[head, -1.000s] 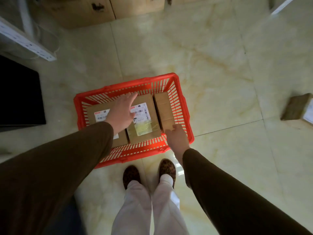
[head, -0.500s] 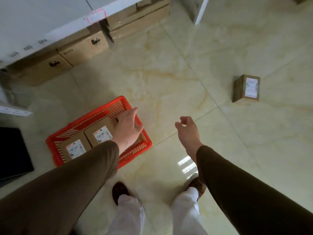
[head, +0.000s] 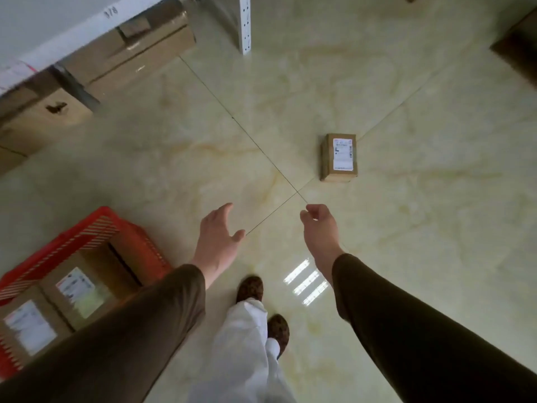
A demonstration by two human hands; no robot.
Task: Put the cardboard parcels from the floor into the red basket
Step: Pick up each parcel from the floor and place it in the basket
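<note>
- A small cardboard parcel (head: 338, 157) sits alone on the floor (head: 421, 213) right of centre in the frame, white label facing up, beside a crossing of tile seams.
- The red basket (head: 87, 228) is at the lower left, with at least two labelled parcels (head: 77, 289) already inside; the left sleeve covers part of it.
- The left hand (head: 216, 238) hangs in mid-frame, fingers spread and relaxed, holding nothing.
- The right hand (head: 318, 228) hangs beside it with fingers loosely curled and thumb forward, also holding nothing; it is the nearer of the two to the lone parcel but not touching it.
- Feet in patterned slippers (head: 250, 287) show at the bottom centre, mid-stride by the look of it.
- Larger cardboard boxes (head: 128, 53) sit under a white shelf (head: 43, 30) at the upper left.
- Risks as I judge them: the glossy tile looks slick, so a hurried step in slippers could slide; a one-handed pinch on the smooth parcel could let it slip or tip; and the basket looks fairly full, so the next parcel may perch on the others instead of settling flat.
</note>
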